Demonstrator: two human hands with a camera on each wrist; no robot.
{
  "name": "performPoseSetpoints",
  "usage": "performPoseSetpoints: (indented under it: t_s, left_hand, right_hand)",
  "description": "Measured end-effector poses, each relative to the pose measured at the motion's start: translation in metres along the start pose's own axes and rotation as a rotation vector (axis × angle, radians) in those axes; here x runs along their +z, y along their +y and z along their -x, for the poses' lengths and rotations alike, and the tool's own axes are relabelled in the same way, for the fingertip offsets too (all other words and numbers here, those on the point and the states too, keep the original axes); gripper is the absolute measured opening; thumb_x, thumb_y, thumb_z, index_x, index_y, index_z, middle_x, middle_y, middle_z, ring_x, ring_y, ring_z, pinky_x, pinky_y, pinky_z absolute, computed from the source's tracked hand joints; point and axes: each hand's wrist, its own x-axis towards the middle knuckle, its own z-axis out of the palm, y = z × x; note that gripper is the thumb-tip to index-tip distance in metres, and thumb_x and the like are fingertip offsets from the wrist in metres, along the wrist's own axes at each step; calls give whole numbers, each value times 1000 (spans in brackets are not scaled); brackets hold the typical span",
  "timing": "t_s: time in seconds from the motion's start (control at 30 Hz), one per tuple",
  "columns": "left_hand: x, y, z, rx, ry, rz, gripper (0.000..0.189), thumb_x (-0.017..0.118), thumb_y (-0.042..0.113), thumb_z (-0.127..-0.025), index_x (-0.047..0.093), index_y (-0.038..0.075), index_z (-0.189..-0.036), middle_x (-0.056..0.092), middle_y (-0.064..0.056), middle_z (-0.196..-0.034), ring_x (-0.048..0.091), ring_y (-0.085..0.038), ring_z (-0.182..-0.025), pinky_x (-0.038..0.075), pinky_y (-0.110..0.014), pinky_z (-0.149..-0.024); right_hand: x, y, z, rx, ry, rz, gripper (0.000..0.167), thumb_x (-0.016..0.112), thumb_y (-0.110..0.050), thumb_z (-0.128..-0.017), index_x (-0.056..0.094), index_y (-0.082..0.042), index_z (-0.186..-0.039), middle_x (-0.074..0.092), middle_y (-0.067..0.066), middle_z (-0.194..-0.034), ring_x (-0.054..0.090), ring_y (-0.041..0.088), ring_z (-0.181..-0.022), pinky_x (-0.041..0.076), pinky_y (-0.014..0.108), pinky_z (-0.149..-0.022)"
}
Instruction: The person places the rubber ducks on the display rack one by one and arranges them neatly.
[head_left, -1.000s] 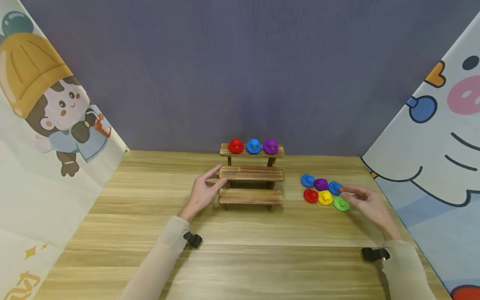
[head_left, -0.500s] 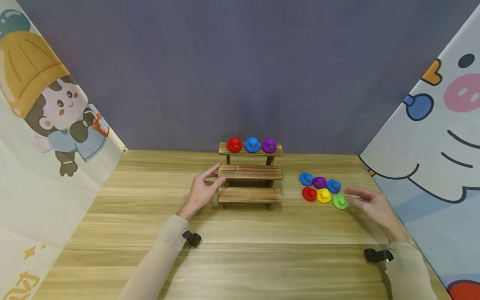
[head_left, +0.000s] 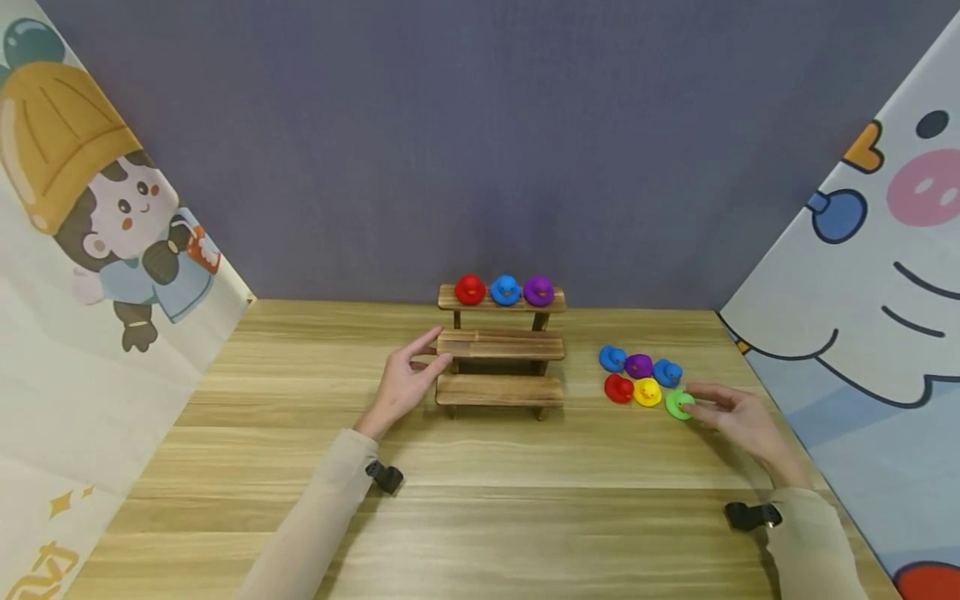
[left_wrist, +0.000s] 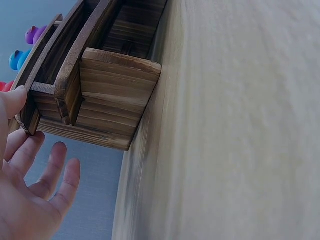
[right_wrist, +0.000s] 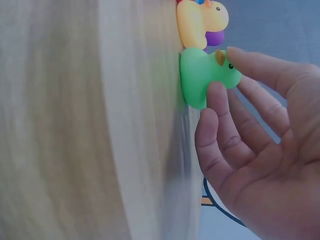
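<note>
At the left end of a three-tier wooden display stand point(head_left: 500, 390), my left hand point(head_left: 405, 385) grips the middle shelf between thumb and forefinger; its other fingers spread free in the left wrist view. A red rubber duck point(head_left: 470, 290), a blue one point(head_left: 506, 290) and a purple one point(head_left: 538, 291) sit in a row on the top shelf. On the table to the right, my right hand point(head_left: 738, 421) has thumb and fingers around the head of a green rubber duck point(right_wrist: 196, 75), which still rests on the wood. Beside it is a yellow duck point(right_wrist: 192, 22).
More ducks lie close by on the table: a red one point(head_left: 618, 388), a purple one point(head_left: 639, 366) and two blue ones, the nearer to my hand point(head_left: 667, 372) behind the green. A grey wall point(head_left: 480, 150) rises behind; printed cartoon panels point(head_left: 862, 275) flank both sides.
My right hand has left the right-hand blue duck, drawn back a little, then come down and forward onto the green duck. The left hand stays at the stand.
</note>
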Motion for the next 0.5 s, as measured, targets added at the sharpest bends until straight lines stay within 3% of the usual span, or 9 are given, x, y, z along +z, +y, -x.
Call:
performPoseSetpoints:
  t_s: [0.07, 0.5]
  left_hand:
    - [0, 0, 0, 0, 0, -1, 56, 73, 27, -103, 57, 16, -156, 62, -13, -153, 67, -32, -123, 61, -50, -99]
    - [0, -1, 0, -6, -3, 8, 58, 74, 29, -103, 56, 15, -157, 62, -13, -153, 66, -33, -123, 61, -52, -100]
  right_hand:
    - [1, 0, 1, 8, -2, 0, 66, 75, -43, -101, 60, 0, -148, 61, 29, -148, 69, -3, -92, 62, 22, -77]
    - [-7, 2, 0, 13, 27, 58, 65, 72, -48, -101, 63, -2, -146, 68, 26, -141, 69, -2, -91, 57, 20, -77]
